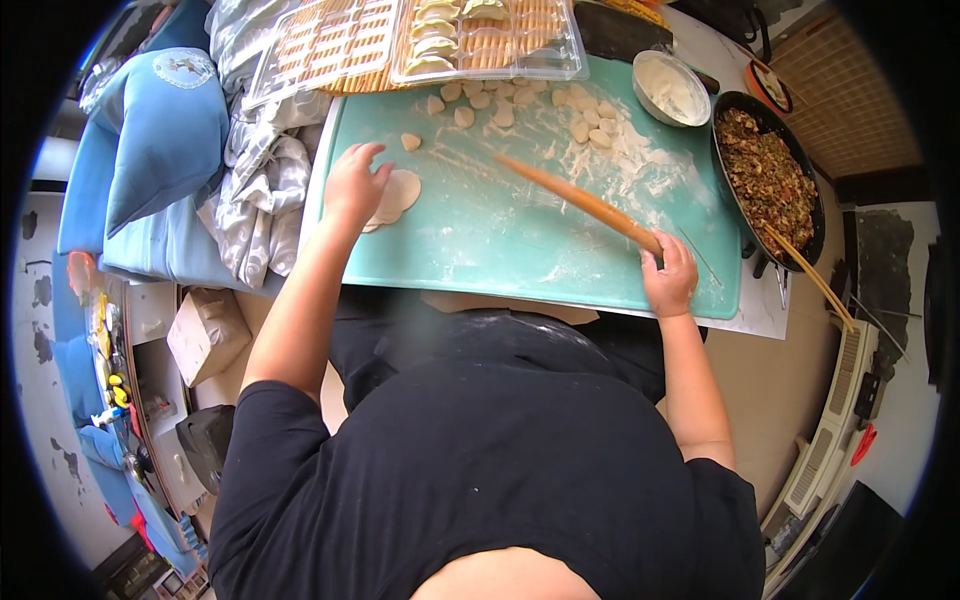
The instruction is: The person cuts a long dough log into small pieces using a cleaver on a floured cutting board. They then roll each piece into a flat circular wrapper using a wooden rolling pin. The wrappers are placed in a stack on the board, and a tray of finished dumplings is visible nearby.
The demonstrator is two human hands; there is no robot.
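My right hand (670,277) grips the near end of a wooden rolling pin (580,200), which points away to the left across a green mat (480,250). Over the mat's left side is my left hand (356,185), its fingers spread and nothing seen in them. Beside and partly behind it lie flat round dough wrappers (398,195), overlapping. A single small dough piece (411,142) rests just beyond that hand. Farther back, several more dough pieces (590,125) are scattered, with loose white flour (640,150) around them.
A bowl of flour (672,88) stands at the mat's back right. Next to it, a black pan of chopped filling (765,170) holds chopsticks (815,275). Clear plastic trays (490,40), one with several dumplings (435,45), sit at the back. Grey patterned cloth (265,190) drapes at left.
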